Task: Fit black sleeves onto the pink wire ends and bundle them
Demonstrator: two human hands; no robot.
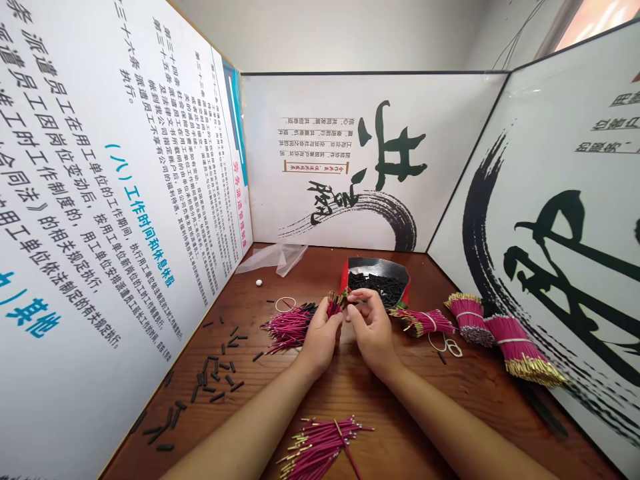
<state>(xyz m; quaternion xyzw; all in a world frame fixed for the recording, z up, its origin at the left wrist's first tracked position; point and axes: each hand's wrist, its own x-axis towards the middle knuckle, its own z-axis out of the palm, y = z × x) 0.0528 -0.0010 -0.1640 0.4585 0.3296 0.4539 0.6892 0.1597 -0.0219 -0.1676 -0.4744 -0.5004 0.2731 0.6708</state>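
Note:
My left hand point(321, 335) is closed around a small bundle of magenta wires point(335, 305) with gold-coloured tips. Close by on the right, my right hand point(373, 328) has its fingers pinched together at the bundle's tips. What lies between those fingertips is too small to make out. Left of my hands is a heap of magenta wires point(289, 328), some with black ends. Just behind my hands stands a red open box point(406, 291) holding many short black tubes point(383, 288). Nearer to me, a loose pile of magenta wires point(320, 448) lies between my forearms.
Several loose black tubes point(212, 369) are scattered on the wooden table point(260, 393) at left. Tied wire bundles point(525, 350) and rubber bands point(453, 347) lie at right. A clear plastic bag point(280, 259) sits at the back. Printed panels point(325, 220) wall in the table.

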